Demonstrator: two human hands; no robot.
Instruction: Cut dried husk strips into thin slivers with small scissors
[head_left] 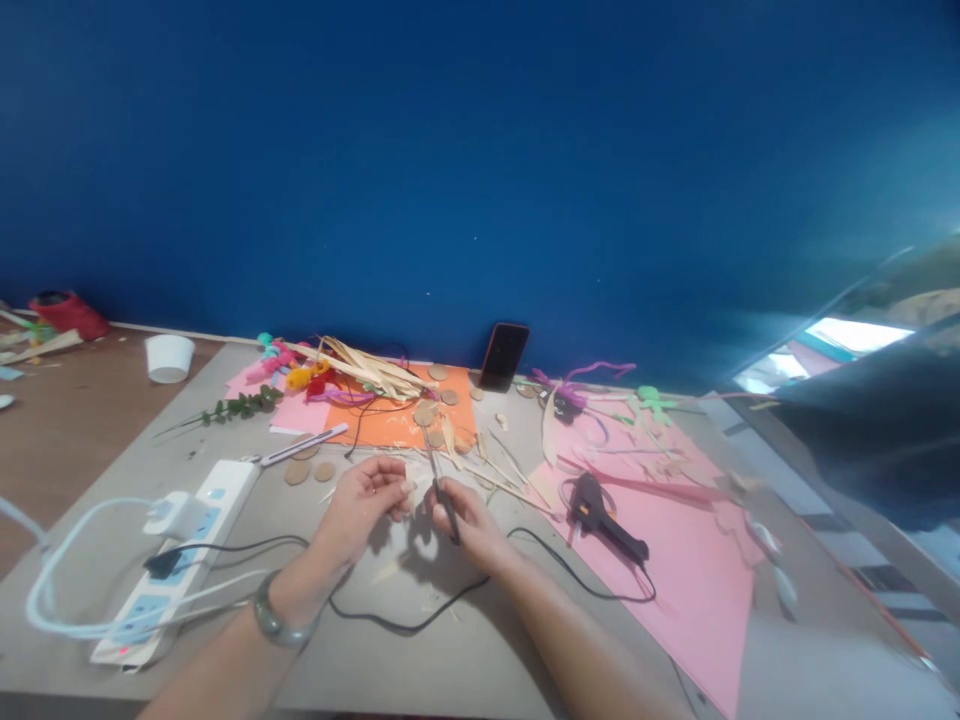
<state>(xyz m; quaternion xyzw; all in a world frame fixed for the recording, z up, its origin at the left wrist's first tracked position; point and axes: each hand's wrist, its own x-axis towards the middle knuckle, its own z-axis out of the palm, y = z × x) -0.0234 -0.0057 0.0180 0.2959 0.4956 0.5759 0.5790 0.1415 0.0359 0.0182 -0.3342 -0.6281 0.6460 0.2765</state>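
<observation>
Where both hands meet over the grey table (450,672), the scissors (442,492) sit in the right hand (469,525), fingers curled round the handles, blades pointing up and away from the person twd the orange sheet (390,428). Their long axis runs near-to-far, tilted a bit left. The left hand (365,500) is just beside, on the left of the blades, fingertips pinched on a small pale strip (414,478) that reaches across twd them. So the strip lies btwn the two hands, roughly crosswise to the scissors, w/ the left hand doing the holding.

Can't tell if the blades are apart or closed on the strip: it's blurry there, and the strip's colour blends w/ the straw scraps (495,470) behind. Its far end is lost too.

A black glue gun (600,515) lies to the right on the pink sheet (675,585), and a black cord (420,622) loops past the wrists on the near side. The power strip (184,540) sits left, well apart.
</observation>
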